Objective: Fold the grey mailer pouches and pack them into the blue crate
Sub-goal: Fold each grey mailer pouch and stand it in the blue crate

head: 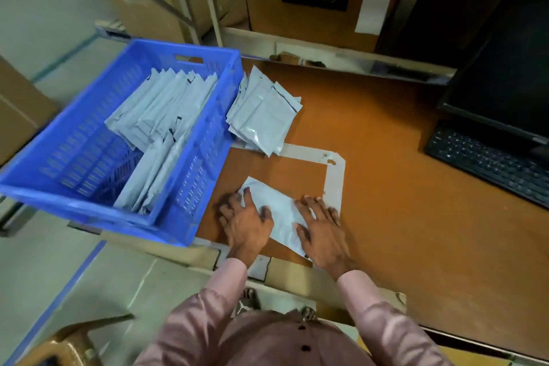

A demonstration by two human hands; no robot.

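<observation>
**Worker:** Pink sleeves (225, 285) fill the bottom of the view, and both hands are out on the table (386, 217). Going left to right: the blue crate (89, 205) hangs partly over the table's left edge with rows of folded pouches (154, 110) inside.

**Checker:** And the loose ones?

**Worker:** A small pile of pouches (264, 116) lies just beside the crate's right wall. Nearer me, one pouch (279, 211) lies flat inside the taped outline (335, 178). My left hand (246, 223) and right hand (322, 229) press on it, fingers spread and straight, gripping nothing.

**Checker:** Risks?

**Worker:** I'd say the slick plastic may slide under flat palms, skewing the crease. Trapped air could spring the fold open. A bump might tip the overhanging crate.
</observation>
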